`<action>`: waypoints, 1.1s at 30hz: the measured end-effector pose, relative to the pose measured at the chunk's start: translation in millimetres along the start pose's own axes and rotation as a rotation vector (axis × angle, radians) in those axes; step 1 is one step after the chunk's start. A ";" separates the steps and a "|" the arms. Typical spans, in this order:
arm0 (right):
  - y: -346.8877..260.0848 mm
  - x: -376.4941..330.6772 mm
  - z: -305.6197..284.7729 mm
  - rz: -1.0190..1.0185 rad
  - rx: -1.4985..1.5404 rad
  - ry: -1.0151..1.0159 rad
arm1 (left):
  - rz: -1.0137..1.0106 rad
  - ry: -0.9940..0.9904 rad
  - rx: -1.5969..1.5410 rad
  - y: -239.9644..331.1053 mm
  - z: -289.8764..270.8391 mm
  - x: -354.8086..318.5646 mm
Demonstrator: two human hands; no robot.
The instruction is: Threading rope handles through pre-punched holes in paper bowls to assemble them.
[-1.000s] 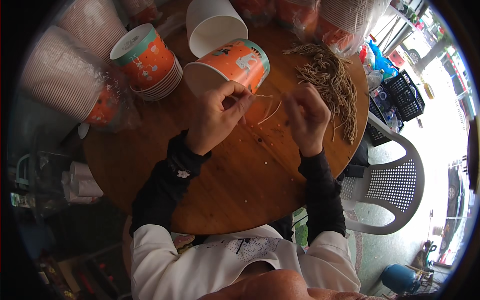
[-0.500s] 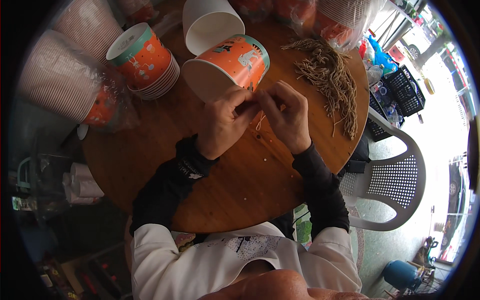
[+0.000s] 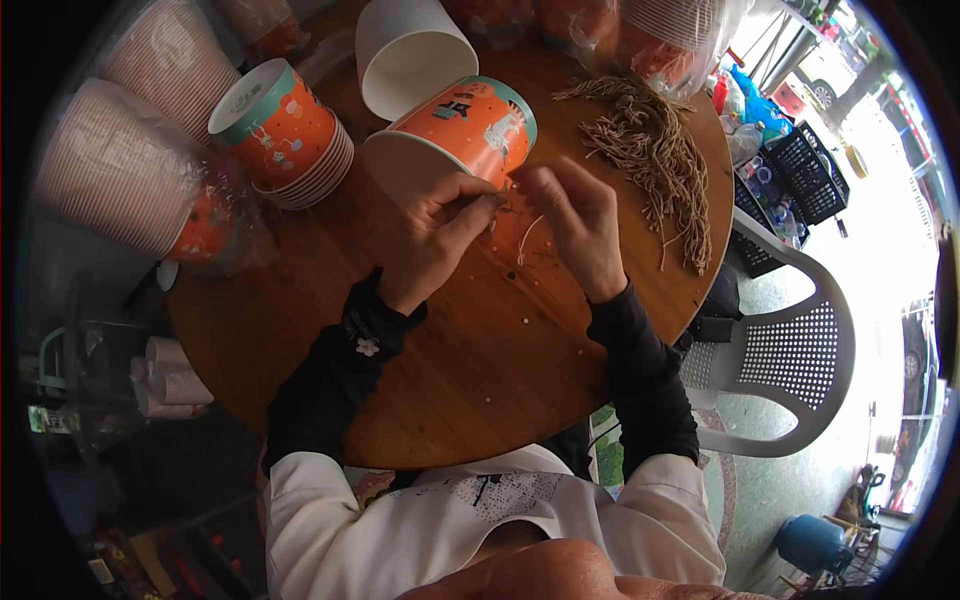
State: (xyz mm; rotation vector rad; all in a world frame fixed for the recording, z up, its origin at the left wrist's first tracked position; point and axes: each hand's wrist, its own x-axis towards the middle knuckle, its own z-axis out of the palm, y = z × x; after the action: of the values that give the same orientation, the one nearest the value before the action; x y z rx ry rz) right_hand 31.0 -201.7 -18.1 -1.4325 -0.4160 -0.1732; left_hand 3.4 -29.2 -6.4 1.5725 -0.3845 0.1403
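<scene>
Above the middle of the round wooden table my left hand [image 3: 432, 240] pinches a thin piece of string between thumb and fingertips. Close beside it, my right hand [image 3: 575, 222] has its thumb and fingers drawn together at the same string; its fingertips are slightly smeared. One loose end of the string [image 3: 526, 243] dangles between the hands. Just beyond my fingers an orange paper bucket [image 3: 475, 125] with a teal rim lies on its side. Behind it a white paper bucket [image 3: 415, 62] is tipped over, its mouth facing me. A bundle of tan strings [image 3: 655, 150] lies to the right.
A short stack of orange buckets [image 3: 285, 130] stands at the left, beside long plastic-wrapped stacks of buckets [image 3: 120, 170]. More wrapped stacks [image 3: 670, 40] line the far edge. Small white specks dot the wooden table [image 3: 450, 400]. A grey plastic chair [image 3: 790, 350] stands at the right.
My hands have moved slightly apart, and the fingertips that were touching now have a small gap. More of the dangling string end shows. The view has shifted a little.
</scene>
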 end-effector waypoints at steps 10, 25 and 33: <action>-6.3 -9.9 12.0 -0.295 -0.388 -0.028 | 0.021 0.134 0.081 -4.1 -3.2 -0.7; -3.7 -6.7 4.0 -0.273 -0.416 -0.061 | 0.424 0.151 0.686 4.5 1.5 -1.1; -6.5 -9.3 11.0 -0.401 -0.438 -0.049 | -0.568 -0.186 -0.606 9.1 -22.6 7.9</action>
State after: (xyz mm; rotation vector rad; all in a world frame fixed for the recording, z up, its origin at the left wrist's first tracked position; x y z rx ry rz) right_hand 18.3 -193.1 -14.7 -1.7706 -0.7376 -0.5824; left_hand 11.2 -8.1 5.8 1.0390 -0.0923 -0.5215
